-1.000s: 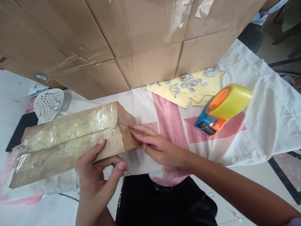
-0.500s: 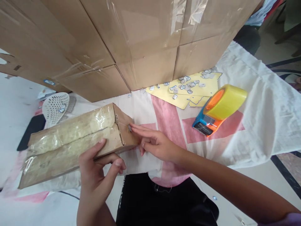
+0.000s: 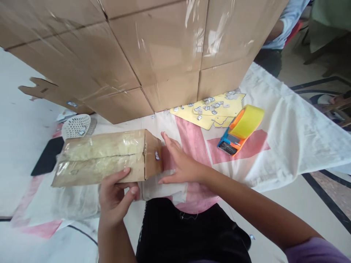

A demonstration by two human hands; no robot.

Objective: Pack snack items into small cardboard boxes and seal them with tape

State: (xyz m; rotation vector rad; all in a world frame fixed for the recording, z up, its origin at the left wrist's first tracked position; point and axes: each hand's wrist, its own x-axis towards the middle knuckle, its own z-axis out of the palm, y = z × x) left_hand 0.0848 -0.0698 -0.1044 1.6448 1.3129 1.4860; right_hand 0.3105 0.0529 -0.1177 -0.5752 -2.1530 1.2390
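A long cardboard box (image 3: 101, 159), its top seam covered with clear tape, lies to my left. My left hand (image 3: 116, 195) grips its near edge, with fingers on top and underneath. On the box's right end is a small sticker (image 3: 157, 155). Just right of that end, my right hand (image 3: 182, 164) is held with thumb and fingers apart and nothing in it. To the right, an orange and blue tape dispenser (image 3: 238, 133) with a yellow roll rests on the cloth.
Large taped cartons (image 3: 164, 51) stand along the back. Yellow sheets (image 3: 210, 113) bear several small stickers. A white perforated basket (image 3: 75, 126) and a black phone-like slab (image 3: 48, 157) sit at left. A pink and white cloth (image 3: 296, 142) covers the table. Another person's sleeve (image 3: 293, 22) shows top right.
My right hand has come away from the sticker on the box end and its fingers have spread. The box has turned slightly in my left hand. The view has shifted a little.
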